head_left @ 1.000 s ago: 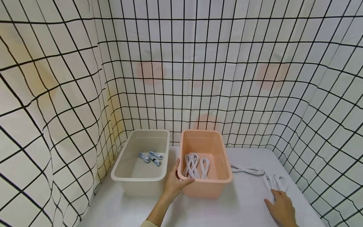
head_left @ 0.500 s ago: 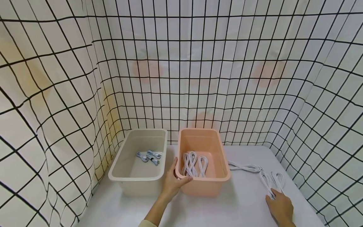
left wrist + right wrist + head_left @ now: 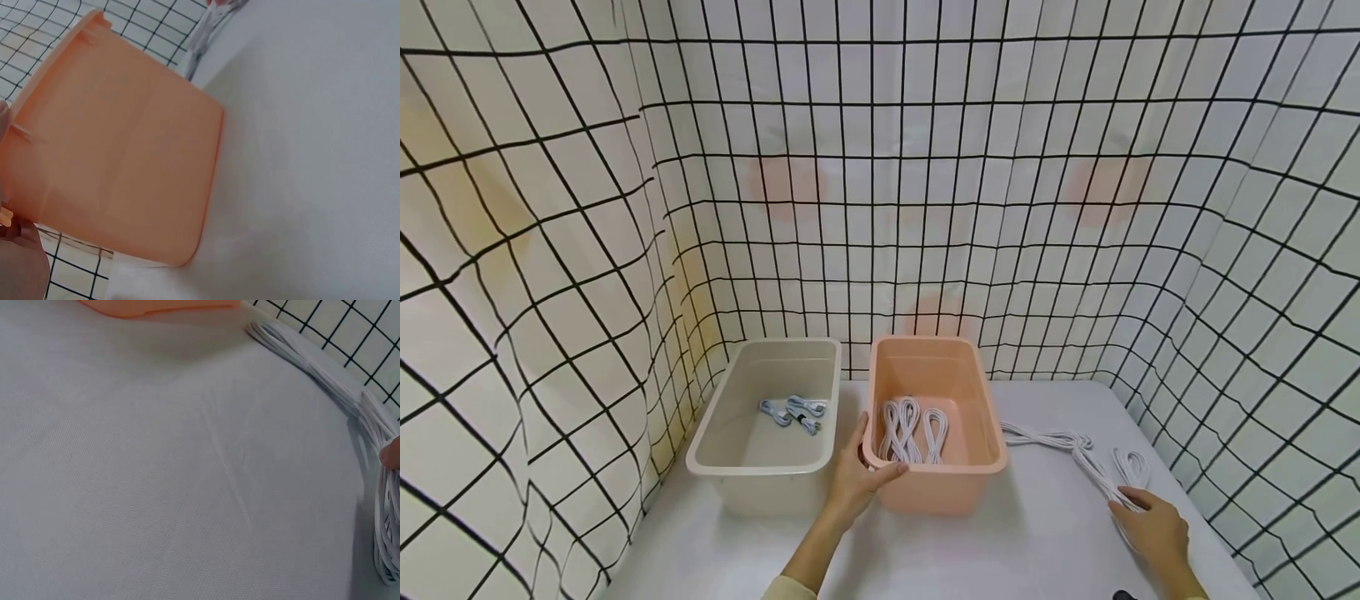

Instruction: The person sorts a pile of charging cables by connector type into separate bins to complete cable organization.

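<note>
My left hand [image 3: 852,485] grips the near left corner of an orange plastic bin [image 3: 943,492], thumb over the front rim. Inside the bin lie several white cable bundles [image 3: 904,429]. In the left wrist view the bin's outer wall [image 3: 125,144] fills the left half. At the table's right, my right hand [image 3: 1153,529] pinches a white cable bundle [image 3: 1097,475], whose far end meets another white bundle [image 3: 1045,439] running towards the bin. A further coiled bundle [image 3: 1131,467] lies just beyond the fingers. In the right wrist view one fingertip [image 3: 392,455] presses on the held bundle.
A beige bin [image 3: 760,472] stands left of the orange one, with short light-blue cables [image 3: 805,408] inside. Black wire grid [image 3: 925,250] encloses the table at the back and both sides. A small black object [image 3: 1123,595] shows at the bottom edge.
My right hand has taken hold of the bundle and raised its near end slightly. The bundles there have drawn apart. My left hand keeps its grip on the bin; the view has shifted slightly.
</note>
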`<state>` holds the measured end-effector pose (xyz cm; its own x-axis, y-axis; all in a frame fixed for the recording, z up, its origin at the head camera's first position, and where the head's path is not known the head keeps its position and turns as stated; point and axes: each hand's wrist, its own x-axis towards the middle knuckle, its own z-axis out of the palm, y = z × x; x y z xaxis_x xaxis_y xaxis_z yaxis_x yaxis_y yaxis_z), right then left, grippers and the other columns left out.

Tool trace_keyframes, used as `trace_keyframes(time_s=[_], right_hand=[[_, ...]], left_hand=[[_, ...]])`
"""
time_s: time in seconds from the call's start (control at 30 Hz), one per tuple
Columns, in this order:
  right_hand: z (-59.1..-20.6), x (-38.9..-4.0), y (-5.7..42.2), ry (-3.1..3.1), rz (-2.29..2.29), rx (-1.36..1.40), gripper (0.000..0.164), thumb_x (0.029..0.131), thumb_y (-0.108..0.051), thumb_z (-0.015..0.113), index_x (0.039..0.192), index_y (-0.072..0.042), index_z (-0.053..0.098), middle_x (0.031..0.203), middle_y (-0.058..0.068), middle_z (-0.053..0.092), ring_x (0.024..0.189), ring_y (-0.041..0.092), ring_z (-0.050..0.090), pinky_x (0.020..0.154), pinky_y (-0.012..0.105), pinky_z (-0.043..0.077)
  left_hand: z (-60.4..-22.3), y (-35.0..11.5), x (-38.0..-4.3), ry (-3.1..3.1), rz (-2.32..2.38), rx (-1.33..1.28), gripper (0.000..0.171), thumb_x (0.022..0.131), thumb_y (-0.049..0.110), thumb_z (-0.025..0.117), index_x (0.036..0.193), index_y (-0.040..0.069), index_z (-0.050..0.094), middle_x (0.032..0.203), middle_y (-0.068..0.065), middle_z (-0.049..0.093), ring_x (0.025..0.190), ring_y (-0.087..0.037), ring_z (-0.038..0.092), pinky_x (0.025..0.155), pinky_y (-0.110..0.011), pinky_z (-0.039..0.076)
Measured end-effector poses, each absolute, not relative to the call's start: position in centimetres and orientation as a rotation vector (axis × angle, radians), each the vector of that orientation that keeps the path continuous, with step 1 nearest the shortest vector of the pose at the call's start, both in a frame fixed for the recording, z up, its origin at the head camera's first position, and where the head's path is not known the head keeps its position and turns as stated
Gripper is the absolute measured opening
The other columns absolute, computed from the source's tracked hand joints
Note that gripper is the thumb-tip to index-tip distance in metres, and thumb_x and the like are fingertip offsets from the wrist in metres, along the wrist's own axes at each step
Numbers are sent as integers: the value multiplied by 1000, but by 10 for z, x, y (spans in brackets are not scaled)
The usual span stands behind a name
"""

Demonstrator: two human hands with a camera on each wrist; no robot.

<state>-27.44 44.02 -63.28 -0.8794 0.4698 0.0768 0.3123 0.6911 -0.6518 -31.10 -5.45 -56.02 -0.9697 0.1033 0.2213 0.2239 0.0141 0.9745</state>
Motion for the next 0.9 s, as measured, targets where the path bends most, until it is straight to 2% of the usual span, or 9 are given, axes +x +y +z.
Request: trace_keyframes(time_s=[0.2, 0.47, 0.63, 0.9], right_hand=[[-622, -274, 437, -2661, 1060, -630, 54, 91, -36, 77, 130, 0, 68, 137, 30, 58, 125, 55, 47, 97, 66, 38], [-603, -275, 434, -2661, 1138, -500, 56, 93, -37, 78, 133, 0, 67, 145, 30, 52, 134, 54, 41, 102, 66, 37], [-597, -280, 431, -2677, 1162, -500, 64, 91, -45, 79, 135, -1, 65, 149, 31, 47, 135, 54, 39, 104, 68, 35], [-590, -284, 427, -2674, 1197, -452, 69, 89, -50, 79, 135, -1, 65, 151, 30, 46, 139, 53, 37, 107, 68, 33]], left_hand=[[-560, -55, -312, -2176, -2116, -355, 113, 79, 16, 92, 166, 10, 20, 162, -20, 34, 137, -36, 48, 110, -54, 39], [-558, -56, -313, -2187, -2110, -350, 116, 78, 20, 94, 166, 9, 19, 162, -20, 34, 137, -34, 49, 109, -42, 44], [-559, -56, -312, -2177, -2130, -335, 116, 77, 18, 94, 166, 8, 20, 162, -21, 35, 137, -37, 48, 110, -49, 41], [-560, -56, -312, -2183, -2125, -328, 116, 76, 20, 95, 166, 12, 21, 162, -18, 36, 137, -35, 49, 110, -46, 43]])
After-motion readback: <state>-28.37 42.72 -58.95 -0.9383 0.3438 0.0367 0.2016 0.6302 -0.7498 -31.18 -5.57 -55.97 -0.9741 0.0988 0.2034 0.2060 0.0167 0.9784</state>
